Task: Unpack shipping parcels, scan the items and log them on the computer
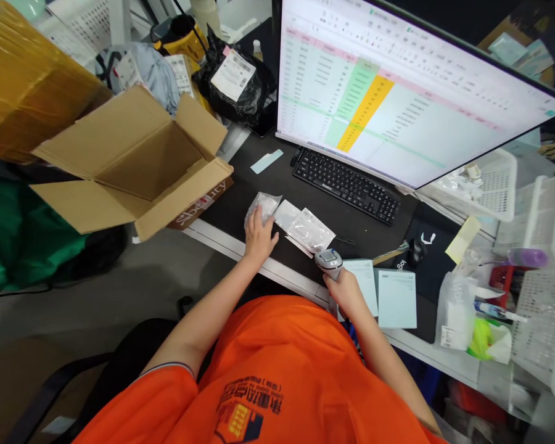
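Note:
My right hand (348,291) is wrapped around the handle of a grey barcode scanner (329,261), its head tilted toward the packets on the desk. My left hand (259,239) has its fingers apart and rests them on a crumpled clear plastic bag (264,203); its contents are hard to make out. Between the two hands lie several flat white packets (311,229), partly overlapping. Two pale blue paper pads (396,299) sit on the desk beside my right hand, one partly covered by it.
An open cardboard box (152,163) stands on the left. Ahead are a keyboard (345,185) and a large monitor (374,92) with a spreadsheet. A black wrapped parcel (235,80) lies at the back. White plastic baskets (543,308) and a mouse (417,252) are on the right.

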A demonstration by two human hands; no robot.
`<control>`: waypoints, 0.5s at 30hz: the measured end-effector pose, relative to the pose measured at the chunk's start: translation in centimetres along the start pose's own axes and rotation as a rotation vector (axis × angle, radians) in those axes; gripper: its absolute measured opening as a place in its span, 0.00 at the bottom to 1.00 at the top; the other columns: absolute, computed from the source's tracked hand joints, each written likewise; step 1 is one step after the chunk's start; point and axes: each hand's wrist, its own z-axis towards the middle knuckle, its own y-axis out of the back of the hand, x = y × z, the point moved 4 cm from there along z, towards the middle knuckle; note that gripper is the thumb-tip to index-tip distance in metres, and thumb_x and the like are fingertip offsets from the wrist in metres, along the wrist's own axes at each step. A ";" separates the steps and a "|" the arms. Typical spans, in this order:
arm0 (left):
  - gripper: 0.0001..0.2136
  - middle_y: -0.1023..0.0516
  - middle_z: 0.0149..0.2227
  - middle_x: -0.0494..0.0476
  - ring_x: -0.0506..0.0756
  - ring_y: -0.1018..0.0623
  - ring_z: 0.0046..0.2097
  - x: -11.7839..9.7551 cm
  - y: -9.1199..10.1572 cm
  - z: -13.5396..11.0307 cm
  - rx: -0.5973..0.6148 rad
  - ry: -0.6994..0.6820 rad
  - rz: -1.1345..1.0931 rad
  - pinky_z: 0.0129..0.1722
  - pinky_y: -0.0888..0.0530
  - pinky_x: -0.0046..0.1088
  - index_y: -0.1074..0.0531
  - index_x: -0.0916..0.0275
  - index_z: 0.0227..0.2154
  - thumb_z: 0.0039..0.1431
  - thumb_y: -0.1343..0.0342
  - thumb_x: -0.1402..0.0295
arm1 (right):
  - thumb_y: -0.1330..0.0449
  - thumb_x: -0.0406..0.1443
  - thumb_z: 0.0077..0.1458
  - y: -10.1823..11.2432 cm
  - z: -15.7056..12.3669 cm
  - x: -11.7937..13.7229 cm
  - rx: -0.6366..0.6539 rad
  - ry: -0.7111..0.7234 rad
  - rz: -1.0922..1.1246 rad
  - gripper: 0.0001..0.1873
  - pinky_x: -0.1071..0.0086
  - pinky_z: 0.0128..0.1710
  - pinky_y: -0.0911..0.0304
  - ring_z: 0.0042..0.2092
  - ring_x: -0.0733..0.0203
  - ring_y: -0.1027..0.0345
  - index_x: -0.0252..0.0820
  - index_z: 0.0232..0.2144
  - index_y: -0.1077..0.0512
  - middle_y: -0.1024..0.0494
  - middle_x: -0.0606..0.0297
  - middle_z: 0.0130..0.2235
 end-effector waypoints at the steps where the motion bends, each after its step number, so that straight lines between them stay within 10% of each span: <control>1: 0.24 0.51 0.74 0.74 0.73 0.47 0.74 0.6 0.4 0.3 -0.027 0.029 -0.002 0.71 0.45 0.55 0.30 0.65 0.60 0.61 0.39 0.68 | 0.43 0.43 0.59 0.0 -0.1 -0.1 -0.009 -0.001 0.015 0.17 0.68 0.33 0.42 0.36 0.53 0.25 0.36 0.41 0.23 0.19 0.55 0.32; 15: 0.33 0.26 0.58 0.67 0.67 0.26 0.61 6.6 -0.1 2.5 -0.093 0.343 -0.365 0.63 0.30 0.47 0.37 0.62 0.60 0.52 0.32 0.68 | 0.43 0.47 0.55 0.4 -1.3 -1.0 -0.027 0.133 0.157 0.20 0.66 0.36 0.36 0.36 0.51 0.23 0.39 0.42 0.26 0.17 0.53 0.36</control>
